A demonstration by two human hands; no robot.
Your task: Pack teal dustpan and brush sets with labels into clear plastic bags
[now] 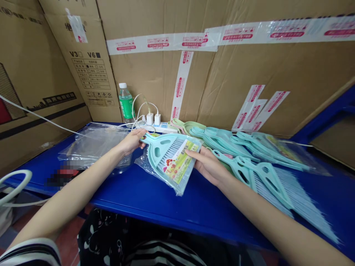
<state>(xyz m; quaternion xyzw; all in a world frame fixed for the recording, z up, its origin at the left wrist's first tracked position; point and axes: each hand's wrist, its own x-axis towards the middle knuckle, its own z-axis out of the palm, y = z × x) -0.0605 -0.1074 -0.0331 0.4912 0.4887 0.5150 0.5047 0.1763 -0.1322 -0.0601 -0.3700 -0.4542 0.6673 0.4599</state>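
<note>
A mint-green brush and dustpan set [157,151] hangs over the blue table between my hands, with a printed card [180,161] over its bristles and clear plastic around its lower part. My left hand [135,141] is closed on its handle end. At the right edge, my right hand [206,162] pinches the card side, thumb on top. Right of it lie loose mint brushes [267,184] with pale bristles. Behind them is a pile of mint dustpans [222,140]. Clear plastic bags [94,144] lie in a stack to the left.
Cardboard boxes [155,77] wall off the back and left of the blue table [155,207]. A water bottle [126,103] and a power strip [165,128] with white chargers stand at the back. A packaged set [288,151] lies back right; a white cable [41,116] crosses the left.
</note>
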